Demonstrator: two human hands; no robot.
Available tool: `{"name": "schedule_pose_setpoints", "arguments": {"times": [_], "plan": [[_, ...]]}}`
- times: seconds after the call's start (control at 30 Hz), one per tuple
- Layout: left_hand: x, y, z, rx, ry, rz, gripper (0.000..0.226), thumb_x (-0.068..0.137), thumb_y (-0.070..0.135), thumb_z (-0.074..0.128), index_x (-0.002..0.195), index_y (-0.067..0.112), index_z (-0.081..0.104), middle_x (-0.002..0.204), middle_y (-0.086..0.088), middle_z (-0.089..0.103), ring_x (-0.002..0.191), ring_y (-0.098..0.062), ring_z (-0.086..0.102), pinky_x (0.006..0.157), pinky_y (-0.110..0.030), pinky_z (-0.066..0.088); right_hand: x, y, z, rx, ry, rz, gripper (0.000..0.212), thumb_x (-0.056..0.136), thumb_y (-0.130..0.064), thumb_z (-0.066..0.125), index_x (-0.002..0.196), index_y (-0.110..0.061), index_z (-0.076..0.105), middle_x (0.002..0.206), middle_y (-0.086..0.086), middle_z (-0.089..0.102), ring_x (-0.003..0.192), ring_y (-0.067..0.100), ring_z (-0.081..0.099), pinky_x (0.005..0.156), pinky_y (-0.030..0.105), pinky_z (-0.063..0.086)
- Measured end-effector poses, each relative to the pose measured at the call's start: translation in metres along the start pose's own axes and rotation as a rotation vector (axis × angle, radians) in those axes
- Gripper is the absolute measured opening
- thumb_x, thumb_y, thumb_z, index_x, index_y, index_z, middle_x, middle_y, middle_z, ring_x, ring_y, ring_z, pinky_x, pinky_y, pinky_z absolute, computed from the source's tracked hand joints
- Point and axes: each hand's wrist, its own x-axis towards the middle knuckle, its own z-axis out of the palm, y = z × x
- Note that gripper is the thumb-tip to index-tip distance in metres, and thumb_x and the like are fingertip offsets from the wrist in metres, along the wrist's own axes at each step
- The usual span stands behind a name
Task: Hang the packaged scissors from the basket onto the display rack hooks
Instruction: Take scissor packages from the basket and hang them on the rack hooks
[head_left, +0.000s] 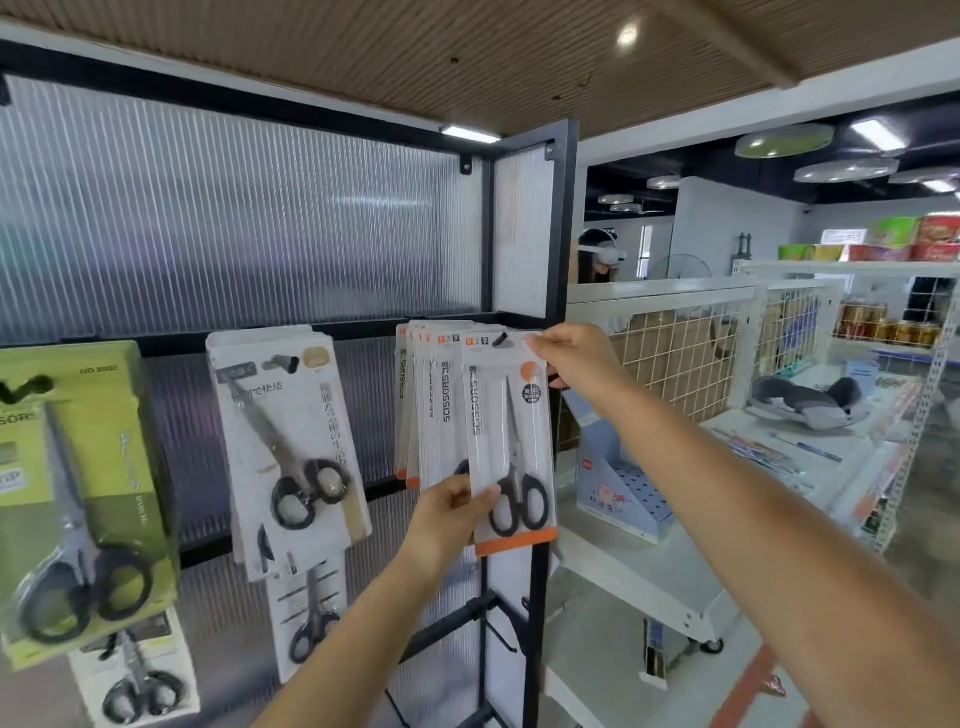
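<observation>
The basket isn't in view, and the hook (500, 340) shows only as a dark tip poking through the hang hole of the front scissors pack (511, 441), so how far on it sits is hard to tell. That pack hangs at the front of a stack of like packs (431, 405) on the display rack (563, 218), far right end; packs behind are mostly covered, w/ only edges showing. Left hand (449, 512) pinches the pack's lower left edge, thumb across the front. Right hand (569, 358) has its grip pinched on the top right corner; fingertips behind the card can't be seen. Left of it hang white scissors packs (291, 447) and a green pack (78, 493), cut off by the frame edge. Rack backing is ribbed translucent panel. To the right, white wire shelving (675, 332) w/ blurred goods, and a person wearing a headset (600, 254) far back, half hidden.
</observation>
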Motion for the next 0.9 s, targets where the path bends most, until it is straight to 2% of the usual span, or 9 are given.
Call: {"name": "schedule_pose_setpoints", "arguments": {"times": [0.1,0.17,0.33,0.47,0.53,0.63,0.7,0.83,0.9], "plan": [[0.006,-0.005,-0.006,0.086,0.058,0.028,0.017,0.091,0.019,0.060,0.080,0.007,0.059,0.076,-0.002,0.067,0.076,-0.018,0.064,0.069,-0.022,0.052,0.007,0.004,0.008,0.005,0.016,0.033,0.023,0.093,-0.027,0.058,0.101,-0.007,0.065,0.075,0.000,0.059,0.069,0.010,0.056,0.057,0.018,0.051],[0.008,-0.005,-0.009,0.136,0.110,0.053,0.022,0.091,0.019,0.060,0.073,0.008,0.053,0.068,0.002,0.061,0.069,-0.013,0.059,0.060,-0.015,0.047,0.011,0.006,0.013,0.012,0.033,0.052,0.028,0.093,-0.031,0.057,0.095,-0.005,0.066,0.075,0.004,0.058,0.068,0.010,0.055,0.057,0.019,0.051],[0.020,-0.009,-0.018,0.257,0.171,0.059,0.026,0.092,0.026,0.059,0.074,0.008,0.053,0.060,0.006,0.050,0.055,-0.005,0.045,0.048,-0.011,0.036,0.014,0.007,0.022,0.009,0.088,0.049,0.032,0.092,-0.033,0.059,0.092,-0.002,0.067,0.074,0.006,0.060,0.063,0.009,0.055,0.056,0.020,0.052],[0.027,-0.009,-0.021,0.406,0.164,0.052,0.034,0.095,0.030,0.053,0.066,0.013,0.051,0.060,0.007,0.049,0.055,-0.004,0.043,0.050,-0.012,0.036,0.015,0.005,0.028,-0.018,0.124,0.036,0.030,0.091,-0.033,0.060,0.090,-0.004,0.068,0.071,0.007,0.061,0.064,0.014,0.057,0.071,0.037,0.056],[0.031,-0.009,-0.022,0.447,0.178,0.048,0.035,0.096,0.031,0.051,0.064,0.018,0.048,0.062,0.006,0.052,0.056,-0.003,0.043,0.061,-0.018,0.045,0.017,0.004,0.032,-0.037,0.115,0.043,0.026,0.092,-0.030,0.059,0.086,-0.007,0.068,0.067,0.005,0.060,0.067,0.018,0.059,0.076,0.041,0.055],[0.037,-0.010,-0.025,0.480,0.213,0.019,0.031,0.096,0.034,0.050,0.070,0.018,0.054,0.082,-0.005,0.065,0.063,-0.006,0.047,0.064,-0.021,0.041,0.020,0.002,0.035,-0.094,0.100,0.038,0.022,0.092,-0.026,0.058,0.080,-0.010,0.067,0.076,0.012,0.066,0.077,0.026,0.065,0.081,0.047,0.054],[0.038,-0.009,-0.027,0.489,0.228,0.006,0.031,0.096,0.036,0.050,0.080,0.012,0.061,0.076,-0.002,0.059,0.062,-0.008,0.046,0.056,-0.019,0.038,0.020,0.002,0.037,-0.117,0.098,0.032,0.018,0.092,-0.024,0.058,0.085,-0.010,0.068,0.085,0.012,0.068,0.087,0.028,0.067,0.083,0.047,0.053],[0.035,-0.008,-0.035,0.596,0.231,-0.013,0.041,0.093,0.043,0.051,0.064,0.014,0.048,0.061,0.002,0.049,0.055,-0.012,0.045,0.048,-0.019,0.032,0.009,0.004,0.034,-0.172,0.133,0.006,0.020,0.092,-0.028,0.058,0.097,-0.011,0.066,0.093,0.004,0.067,0.090,0.020,0.064,0.085,0.042,0.053],[0.034,-0.010,-0.039,0.641,0.237,-0.024,0.041,0.093,0.043,0.052,0.065,0.013,0.047,0.060,0.002,0.048,0.053,-0.010,0.042,0.046,-0.020,0.029,-0.002,0.006,0.027,-0.238,0.136,0.003,0.021,0.094,-0.026,0.056,0.102,-0.010,0.066,0.100,0.004,0.067,0.091,0.016,0.061,0.084,0.031,0.050]]}}
